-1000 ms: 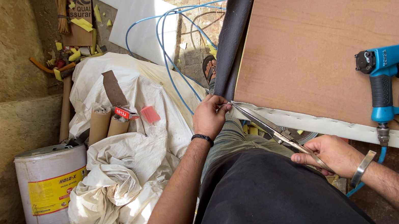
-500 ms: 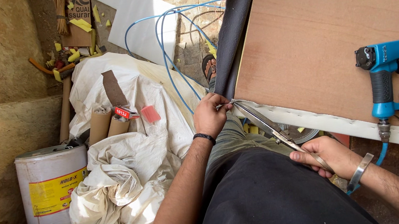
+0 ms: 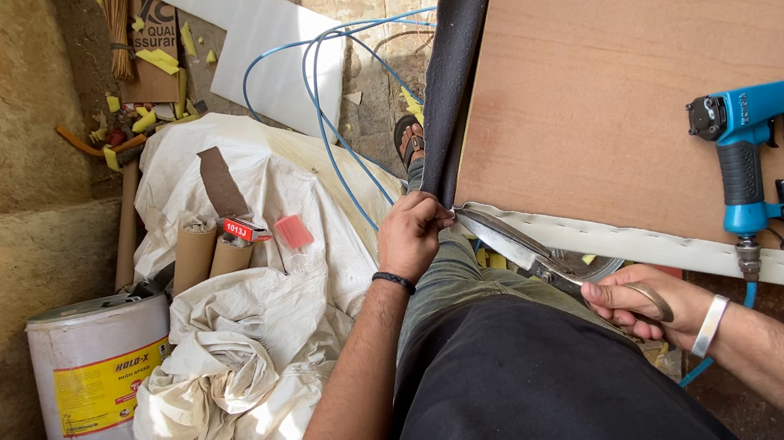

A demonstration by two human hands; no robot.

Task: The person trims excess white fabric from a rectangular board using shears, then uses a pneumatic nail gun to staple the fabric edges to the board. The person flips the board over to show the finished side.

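Your plywood board [image 3: 637,87] runs off the top and right of the view, so you can't see its full size, and the white sheet [image 3: 251,299] piled on the floor hides most of whatever's under it. The dark fabric strip [image 3: 457,60] along the board's left edge is cut off up top too. The white bucket [image 3: 96,385] shows only one side, the blue nailer [image 3: 753,162] lies flat on the board, and its blue hose [image 3: 329,127] loops out of sight behind the strip. Your left hand [image 3: 412,235] has its fingers curled tight, pinching the strip's end at the board's corner; your right hand [image 3: 640,303] is closed through the handles of the scissors [image 3: 538,253], blades parted a little and the tips right at that pinched end. Compared to a second ago, hardly anything moved, both hands about where they were. Count: one board, one bucket, one nailer, one scissors, two cardboard tubes [image 3: 210,259].
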